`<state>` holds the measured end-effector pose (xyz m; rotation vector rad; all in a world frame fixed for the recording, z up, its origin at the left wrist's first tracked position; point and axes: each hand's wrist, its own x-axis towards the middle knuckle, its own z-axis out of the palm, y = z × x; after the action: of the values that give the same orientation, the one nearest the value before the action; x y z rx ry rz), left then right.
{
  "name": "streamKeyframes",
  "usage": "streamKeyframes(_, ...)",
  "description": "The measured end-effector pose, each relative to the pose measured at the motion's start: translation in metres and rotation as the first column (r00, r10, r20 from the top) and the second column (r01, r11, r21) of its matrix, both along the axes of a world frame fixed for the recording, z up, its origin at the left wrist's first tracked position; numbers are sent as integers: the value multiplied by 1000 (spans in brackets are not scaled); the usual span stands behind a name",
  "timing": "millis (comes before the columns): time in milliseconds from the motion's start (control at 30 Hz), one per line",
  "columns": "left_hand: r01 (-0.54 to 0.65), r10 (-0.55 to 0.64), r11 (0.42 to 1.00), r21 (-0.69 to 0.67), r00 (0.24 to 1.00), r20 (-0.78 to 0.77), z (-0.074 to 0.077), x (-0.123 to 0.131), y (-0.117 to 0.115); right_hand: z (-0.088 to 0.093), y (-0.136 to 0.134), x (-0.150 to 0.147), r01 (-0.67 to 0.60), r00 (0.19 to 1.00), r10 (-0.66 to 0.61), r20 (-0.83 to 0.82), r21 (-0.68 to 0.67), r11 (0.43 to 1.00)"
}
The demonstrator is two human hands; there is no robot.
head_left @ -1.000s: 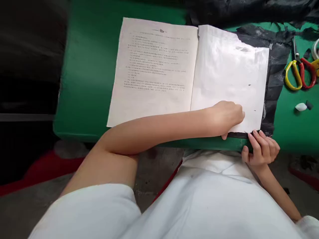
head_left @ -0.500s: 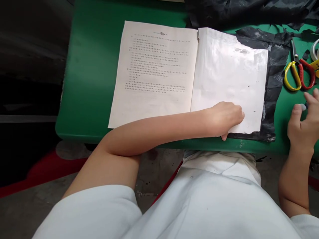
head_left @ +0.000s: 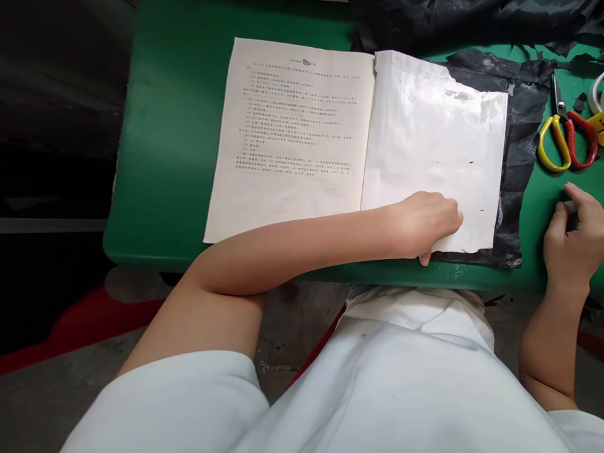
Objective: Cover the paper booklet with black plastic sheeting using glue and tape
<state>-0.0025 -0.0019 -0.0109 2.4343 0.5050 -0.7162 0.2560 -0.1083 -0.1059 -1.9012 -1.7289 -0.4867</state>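
An open book lies on the green table (head_left: 165, 157); its left page (head_left: 292, 126) is printed and its right side is a blank white page (head_left: 434, 126). A black plastic sheet (head_left: 519, 94) lies under that right side. My left hand (head_left: 429, 223) rests curled on the white page's lower edge, with the thumb tucked at the edge. My right hand (head_left: 573, 242) is at the table's right end. Its thumb and fingers are pinched on a small white object (head_left: 570, 206).
Scissors with yellow and red handles (head_left: 566, 141) lie just beyond my right hand. More crumpled black plastic (head_left: 472, 19) covers the table's far edge. A white ring-shaped item (head_left: 597, 91) shows at the right border. Grey floor and something red lie below the table's near edge.
My right hand left the book's lower right corner, moved right across the table and closed on the small white object. My left hand and the book stayed put.
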Motion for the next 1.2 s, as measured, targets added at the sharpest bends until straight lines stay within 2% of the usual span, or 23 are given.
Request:
streamKeyframes(133,6,-6,1000,3,1000,-3,-2,1,0,0,-2,-3,37,997,-30,-75,94,995)
streamKeyframes(233,22,-22,1000,5,1000,-16,-2,1,0,-1,-5,-6,35,982,0,-191,181,983)
streamKeyframes(300,17,-17,1000,5,1000,-10,-2,1,1,-1,-6,-8,22,980,18,-199,195,981)
streamKeyframes(533,-8,7,1000,17,998,61,-5,-2,1,4,-3,-8,-68,998,67,21,66,996)
streamKeyframes(767,39,-39,999,27,999,8,-5,0,2,3,1,-9,-100,994,98,50,57,993)
streamKeyframes(1033,87,-87,994,61,996,5,-15,2,5,5,-1,-8,-112,993,112,-23,-11,994)
streamKeyframes(1200,94,-95,993,75,995,11,-19,2,5,-1,-2,-3,3,1000,-2,25,-33,999)
